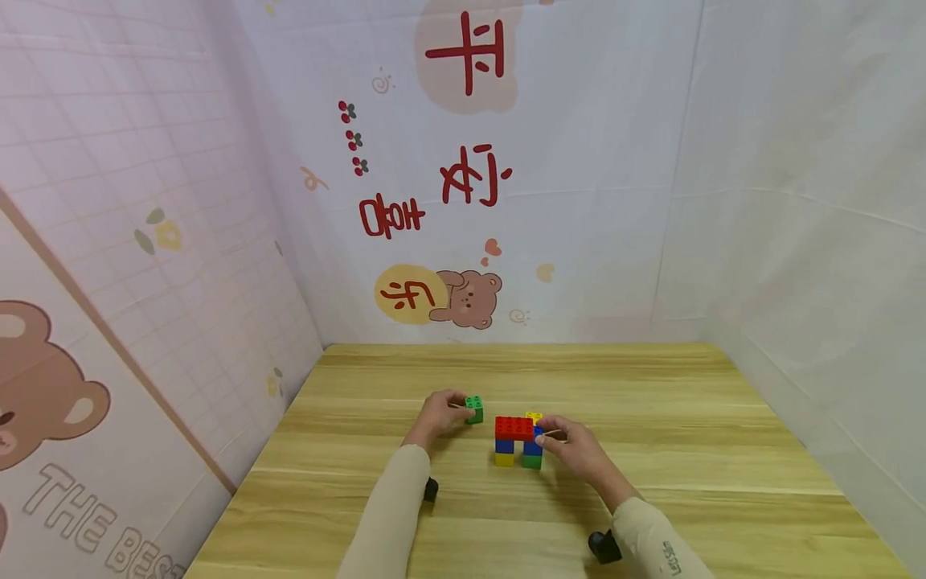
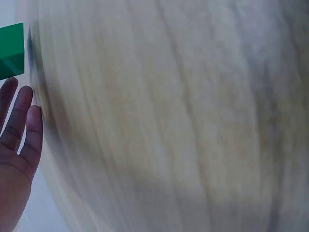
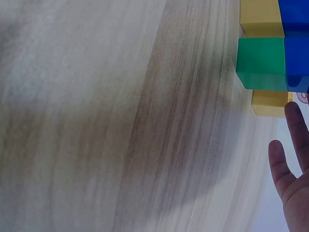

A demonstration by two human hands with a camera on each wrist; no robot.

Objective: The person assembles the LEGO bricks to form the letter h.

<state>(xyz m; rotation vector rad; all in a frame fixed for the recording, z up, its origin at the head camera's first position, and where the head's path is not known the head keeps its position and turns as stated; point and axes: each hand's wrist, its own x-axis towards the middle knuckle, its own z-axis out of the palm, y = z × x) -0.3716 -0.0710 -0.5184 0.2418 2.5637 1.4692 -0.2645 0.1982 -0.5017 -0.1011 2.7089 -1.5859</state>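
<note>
Left of bricks (image 1: 514,429), “THE BEST” (image 1: 90,509) shows.

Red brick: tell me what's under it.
Under the red brick, left: a blue brick on a yellow brick; right: another blue brick on a green brick. Its underside and the tops it covers are hidden.

Green block (image 2: 12,50) cropped in left wrist view; left hand (image 2: 18,166) likewise

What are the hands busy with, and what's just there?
Busy with:
- green block, pinched by the left hand
- red-topped block stack, touched by the right hand

Just there:
- wooden table underneath
- bear-printed cloth behind
</note>
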